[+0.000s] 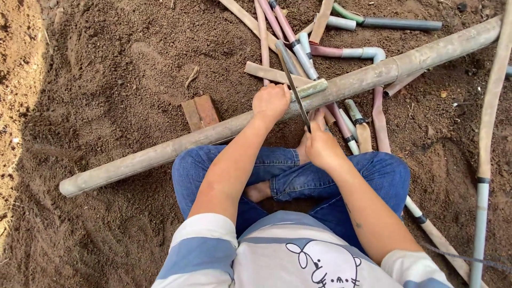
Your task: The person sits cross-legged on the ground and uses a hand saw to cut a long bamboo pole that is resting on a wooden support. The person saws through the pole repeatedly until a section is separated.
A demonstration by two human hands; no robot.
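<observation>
A long, thick bamboo pole (160, 153) lies slantwise across the dirt in front of my crossed legs in blue jeans. My left hand (270, 102) is closed around a short piece of split bamboo (311, 88) that rests on the pole. My right hand (321, 144) grips the handle of a long knife (292, 80), whose dark blade points away from me and crosses the short piece. The handle itself is hidden inside my fist. My bare foot shows between my knees.
A heap of cut bamboo sticks and strips (298, 37) lies beyond the pole. A reddish brick (200, 112) sits on the soil left of my left hand. Another long pole (488, 138) runs down the right edge. Loose brown earth surrounds everything.
</observation>
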